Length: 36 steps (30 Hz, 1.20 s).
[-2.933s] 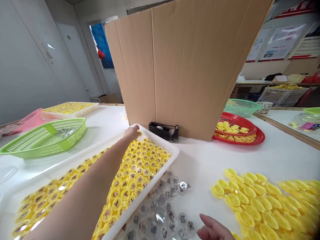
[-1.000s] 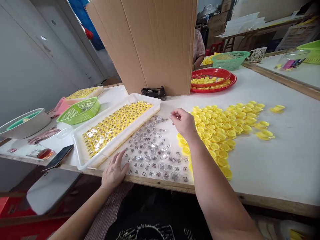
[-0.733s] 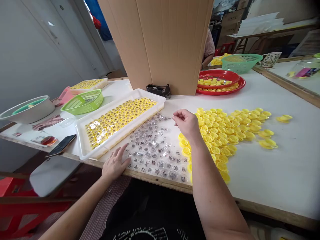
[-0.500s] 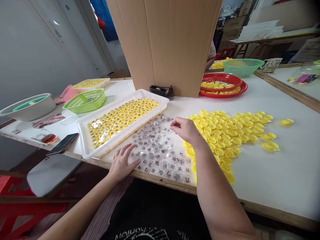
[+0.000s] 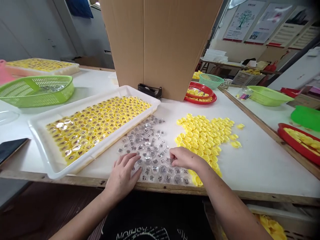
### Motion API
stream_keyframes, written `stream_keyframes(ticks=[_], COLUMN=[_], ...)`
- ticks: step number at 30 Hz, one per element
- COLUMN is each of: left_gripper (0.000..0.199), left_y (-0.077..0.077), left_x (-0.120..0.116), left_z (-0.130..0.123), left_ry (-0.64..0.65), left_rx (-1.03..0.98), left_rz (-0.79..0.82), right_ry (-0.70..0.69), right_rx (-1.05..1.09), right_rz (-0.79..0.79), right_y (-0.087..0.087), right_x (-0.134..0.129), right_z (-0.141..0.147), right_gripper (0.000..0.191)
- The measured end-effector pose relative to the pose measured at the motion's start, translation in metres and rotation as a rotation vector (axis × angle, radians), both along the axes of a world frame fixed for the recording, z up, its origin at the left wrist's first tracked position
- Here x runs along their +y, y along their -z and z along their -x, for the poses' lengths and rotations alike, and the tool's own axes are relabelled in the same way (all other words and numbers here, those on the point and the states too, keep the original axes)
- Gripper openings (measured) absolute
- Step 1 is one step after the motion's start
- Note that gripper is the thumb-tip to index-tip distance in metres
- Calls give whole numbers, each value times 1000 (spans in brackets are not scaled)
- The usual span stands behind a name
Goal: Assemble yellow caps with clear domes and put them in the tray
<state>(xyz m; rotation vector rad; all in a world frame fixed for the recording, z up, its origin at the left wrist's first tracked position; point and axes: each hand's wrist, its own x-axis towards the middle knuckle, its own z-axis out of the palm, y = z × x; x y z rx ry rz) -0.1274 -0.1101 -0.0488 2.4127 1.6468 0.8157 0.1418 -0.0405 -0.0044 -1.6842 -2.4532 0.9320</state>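
A loose spread of clear plastic domes [image 5: 147, 150] with dark printed figures lies on the white table [image 5: 250, 173] near its front edge. My left hand [image 5: 122, 176] rests on the near left of the spread, fingers apart. My right hand [image 5: 183, 158] lies on its right side, fingertips bunched among the domes. Just right of that hand is a heap of yellow plastic caps [image 5: 202, 140]. To the left, a white tray [image 5: 87, 159] holds neat rows of yellow caps [image 5: 97, 120], some topped with domes.
A tall cardboard sheet [image 5: 160, 43] stands behind the tray, with a black tape dispenser [image 5: 149, 90] at its foot. Stacked red plates [image 5: 200, 95] hold yellow caps. A lime green basket [image 5: 37, 90] sits far left. The table's wooden front edge [image 5: 160, 188] runs below my hands.
My right hand has moved down from the far side of the domes toward the near edge. My left hand has moved onto the domes. The view has turned right and widened.
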Motion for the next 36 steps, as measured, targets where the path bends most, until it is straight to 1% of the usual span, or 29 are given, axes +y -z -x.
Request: stream_keyframes(ticks=[3, 5, 7, 10, 12, 14, 17, 20, 24, 28, 30, 32, 34, 36], left_gripper=[26, 22, 20, 18, 19, 23, 27, 28, 23, 21, 23, 28, 35, 41], left_y=[-7, -13, -19, -25, -24, -20, -12, -7, -9, -16, -20, -24, -28, -30], left_x=[1, 4, 9, 21, 30, 38, 46, 51, 65, 83, 90, 93, 95, 96], left_z=[-12, -28, -48, -83, -105, -123, -139, -139, -121, -100, -99, -109, -128, -149], left_ry=[162, 310, 468, 662, 744, 793, 827, 850, 824, 730, 669, 611, 581, 578], left_rx=[-47, -60, -40, 40, 104, 163, 198, 187, 181, 190, 180, 170, 177, 205], left_rz=[-32, -25, -11, -18, -33, -37, -17, 11, 31, 49, 53, 72, 96, 115], right_ry=[7, 14, 33, 112, 187, 265, 356, 406, 446, 462, 475, 499, 527, 555], right_rx=[98, 195, 301, 468, 566, 656, 796, 901, 981, 1110, 1200, 1257, 1291, 1323], right_rz=[72, 105, 108, 37, -32, -97, -158, -179, -165, -164, -176, -177, -180, -189], right_y=[-2, -7, -13, -27, -36, -44, -48, -46, -42, -37, -33, -28, -23, -18], right_x=[7, 12, 18, 23, 23, 20, 12, 4, 2, 7, 11, 13, 15, 15], right_z=[6, 11, 14, 7, -4, -19, -38, -51, -60, -66, -69, -72, -76, -80], right_gripper=[14, 10, 10, 14, 15, 17, 18, 17, 15, 12, 11, 10, 9, 9])
